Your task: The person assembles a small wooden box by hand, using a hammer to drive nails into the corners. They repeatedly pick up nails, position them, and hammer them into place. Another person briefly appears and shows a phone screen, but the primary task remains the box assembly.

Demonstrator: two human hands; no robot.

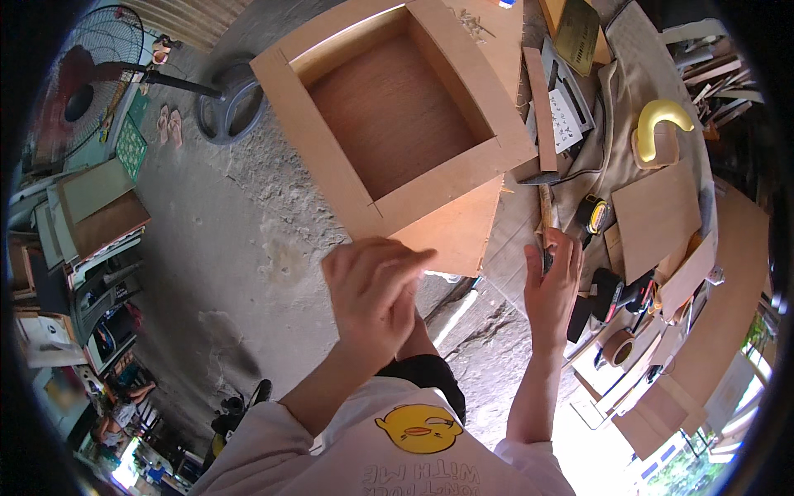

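Observation:
A square wooden frame box (318, 136) with a recessed middle lies ahead of me, on a flat wood panel (455, 227). Just in front of its near corner is my left hand (372, 285), fingers curled and pressed together; anything pinched in them is too small to make out. My right hand (552, 277) is at the right, its thumb and fingers around the handle of a hammer (545, 202). The hammer's dark head points away from me, near a narrow wood strip (540, 107).
Right of the hammer lie a tape measure (592, 214), a brown board (656, 221), a power tool (608, 293), a tape roll (619, 347) and a curved yellow object (653, 128). Nails (475, 26) lie on the far panel. A standing fan (83, 99) is at far left.

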